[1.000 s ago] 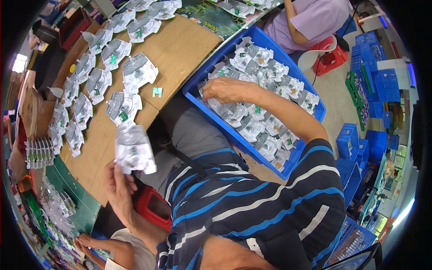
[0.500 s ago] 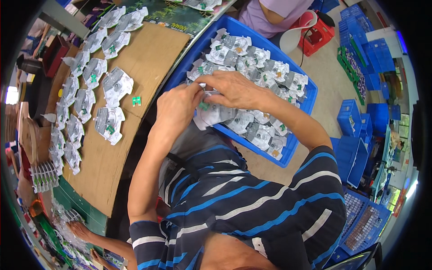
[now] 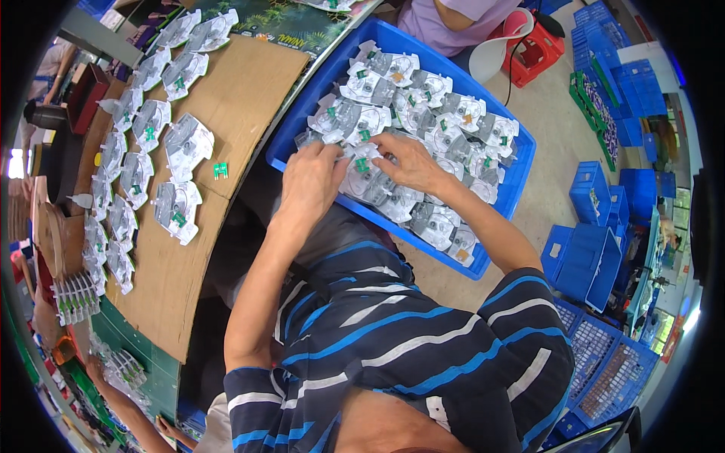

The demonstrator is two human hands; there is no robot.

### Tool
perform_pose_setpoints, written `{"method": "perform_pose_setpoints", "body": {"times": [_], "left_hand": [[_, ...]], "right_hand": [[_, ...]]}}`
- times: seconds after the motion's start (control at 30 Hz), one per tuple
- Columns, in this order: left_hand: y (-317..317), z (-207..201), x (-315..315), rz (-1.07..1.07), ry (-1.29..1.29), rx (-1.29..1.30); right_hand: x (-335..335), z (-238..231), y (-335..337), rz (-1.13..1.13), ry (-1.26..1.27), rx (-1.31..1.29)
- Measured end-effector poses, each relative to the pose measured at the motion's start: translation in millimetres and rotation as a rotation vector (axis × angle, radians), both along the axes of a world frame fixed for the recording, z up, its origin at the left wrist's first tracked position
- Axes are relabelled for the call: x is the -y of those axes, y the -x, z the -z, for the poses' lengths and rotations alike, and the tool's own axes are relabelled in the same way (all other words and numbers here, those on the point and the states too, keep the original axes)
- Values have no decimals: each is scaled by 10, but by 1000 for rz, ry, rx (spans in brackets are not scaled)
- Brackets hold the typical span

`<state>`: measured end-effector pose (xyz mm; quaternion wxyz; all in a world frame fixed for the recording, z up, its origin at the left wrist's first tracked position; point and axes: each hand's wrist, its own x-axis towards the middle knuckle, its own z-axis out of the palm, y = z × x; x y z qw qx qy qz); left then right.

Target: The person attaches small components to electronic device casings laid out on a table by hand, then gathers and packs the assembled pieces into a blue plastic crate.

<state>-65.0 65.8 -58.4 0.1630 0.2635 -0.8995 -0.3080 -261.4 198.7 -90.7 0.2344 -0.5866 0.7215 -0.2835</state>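
Observation:
Both my hands are over the near left side of a blue bin (image 3: 523,181), which holds a pile of white and clear plastic housings with small green circuit boards. Between the hands lies one such plastic housing (image 3: 362,167), its green board showing. My left hand (image 3: 310,180) has its fingers curled on the housing's left edge, the tips partly hidden. On the opposite edge, my right hand (image 3: 411,162) grips with thumb and forefinger. Whether the housing rests fully on the pile I cannot tell.
On the left, a cardboard-covered table (image 3: 253,83) carries rows of similar housings (image 3: 187,147) and a loose green board (image 3: 220,171). Another person's arm (image 3: 121,404) reaches in at lower left. A person in a lilac top (image 3: 434,30) sits beyond the bin, near a red stool (image 3: 535,53).
My hands, close together before, have moved apart to either side of the housing. The housing has gone from tilted above the bin's near edge to lower, over the pile.

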Motion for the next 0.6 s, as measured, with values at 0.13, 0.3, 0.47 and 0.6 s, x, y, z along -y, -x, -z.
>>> {"method": "perform_pose_setpoints", "body": {"times": [0.13,0.3,0.47,0.6], "left_hand": [[-208,188,-101,95,108,-25],[-145,244,-373,64,207,-12],[-107,477,-432,-10,312,112],[-2,605,-522,-83,370,22]], "right_hand": [[-84,156,6,8,2,-29],[-113,79,20,-69,27,-203],[53,-250,8,-134,191,-350],[480,-673,-345,-81,195,-54]]}}
